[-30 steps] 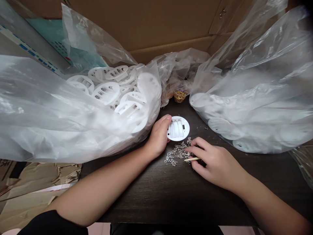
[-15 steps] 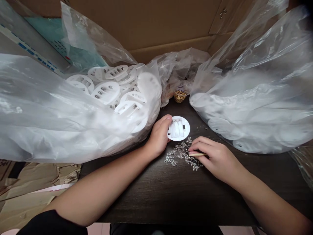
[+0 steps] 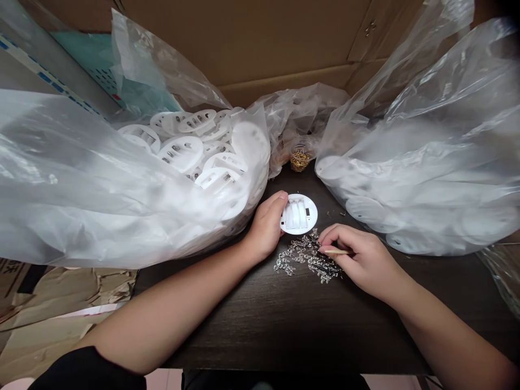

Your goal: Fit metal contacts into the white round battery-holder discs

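Note:
My left hand (image 3: pixel 268 223) grips a round white plastic battery housing (image 3: pixel 299 214) by its left edge, the side with the battery slots turned up. Below and right of it, my right hand (image 3: pixel 352 258) is closed in a pinch around a thin pale stick (image 3: pixel 336 252). Its fingertips are at the right side of a pile of small metal battery contacts (image 3: pixel 300 250) on the dark table (image 3: pixel 260 319). Whether a contact is also between those fingertips is too small to tell.
At left a large clear plastic bag (image 3: pixel 134 216) holds many similar white housings (image 3: pixel 181 154). Another bag (image 3: pixel 439 179) with white round parts stands at right. Between them lies a cluster of gold-coloured small parts (image 3: pixel 299 161). Cardboard (image 3: pixel 284 43) rises behind; tiny springs (image 3: pixel 342 213) lie nearby.
My right hand has shifted slightly right and up with the stick, uncovering more of the contact pile. My left hand and the housing have barely moved.

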